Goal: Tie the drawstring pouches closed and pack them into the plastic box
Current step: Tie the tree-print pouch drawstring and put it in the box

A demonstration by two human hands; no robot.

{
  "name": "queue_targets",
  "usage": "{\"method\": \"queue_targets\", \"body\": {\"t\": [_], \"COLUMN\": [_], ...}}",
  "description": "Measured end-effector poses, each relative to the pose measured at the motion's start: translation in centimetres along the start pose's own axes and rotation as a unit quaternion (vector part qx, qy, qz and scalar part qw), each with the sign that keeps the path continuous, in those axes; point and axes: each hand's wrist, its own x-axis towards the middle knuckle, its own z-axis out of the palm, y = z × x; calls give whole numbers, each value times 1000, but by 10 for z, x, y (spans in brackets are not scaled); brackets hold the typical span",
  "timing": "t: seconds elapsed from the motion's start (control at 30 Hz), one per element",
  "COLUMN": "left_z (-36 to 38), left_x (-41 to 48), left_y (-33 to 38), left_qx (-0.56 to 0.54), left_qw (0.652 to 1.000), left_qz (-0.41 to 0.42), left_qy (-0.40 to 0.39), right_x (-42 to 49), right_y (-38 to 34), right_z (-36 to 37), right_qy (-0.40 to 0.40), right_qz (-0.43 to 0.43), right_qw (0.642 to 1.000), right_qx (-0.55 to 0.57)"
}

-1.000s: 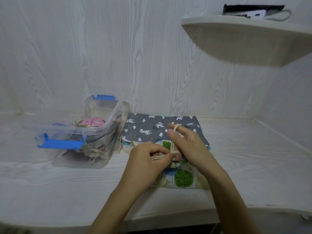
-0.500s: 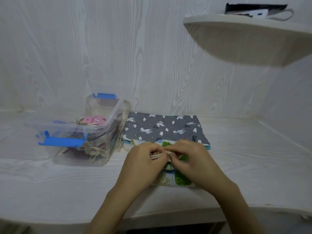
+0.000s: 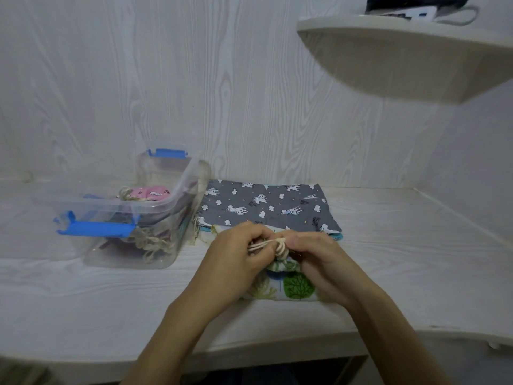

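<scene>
A white pouch with green leaf prints (image 3: 294, 284) lies on the desk in front of me, its neck gathered. My left hand (image 3: 236, 259) pinches the cream drawstring (image 3: 266, 244) where it leaves the neck. My right hand (image 3: 319, 259) grips the bunched neck, around which the cord is wound. Behind it lies a flat grey pouch with white animals (image 3: 263, 204) on top of a stack. A clear plastic box with blue clips (image 3: 177, 201) stands to the left, holding a pink pouch (image 3: 150, 193) and other tied pouches.
The pale wooden desk (image 3: 402, 259) meets a wall at the back and another on the right. A corner shelf (image 3: 402, 51) with a dark item juts out at upper right. The desk's front edge runs just below my forearms.
My right hand has come down from looping the cord above the pouch and now closes on the gathered neck. The left hand keeps its pinch on the cord. The pouch neck has bunched tighter.
</scene>
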Motion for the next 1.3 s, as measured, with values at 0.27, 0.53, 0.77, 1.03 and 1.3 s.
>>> {"method": "queue_targets", "body": {"t": [0.27,0.53,0.77,1.03,1.3], "left_z": [4,2,-14,-11,2], "left_x": [-2,2,4,-9,-16], "left_y": [-5,-4,-10,-13,-8], "left_qx": [-46,-87,-28,222,325], "left_qw": [998,995,996,972,939], "left_qz": [-39,-51,-74,52,75], "left_qy": [-6,2,29,51,80], "right_x": [-2,-4,-5,-8,12], "right_y": [8,8,-9,-17,-16], "right_z": [14,12,-14,-17,2], "right_qy": [183,140,153,48,4], "right_qz": [-200,-225,-242,-74,53], "right_qw": [928,895,840,935,876], "right_qx": [-255,-358,-461,-343,-479]}}
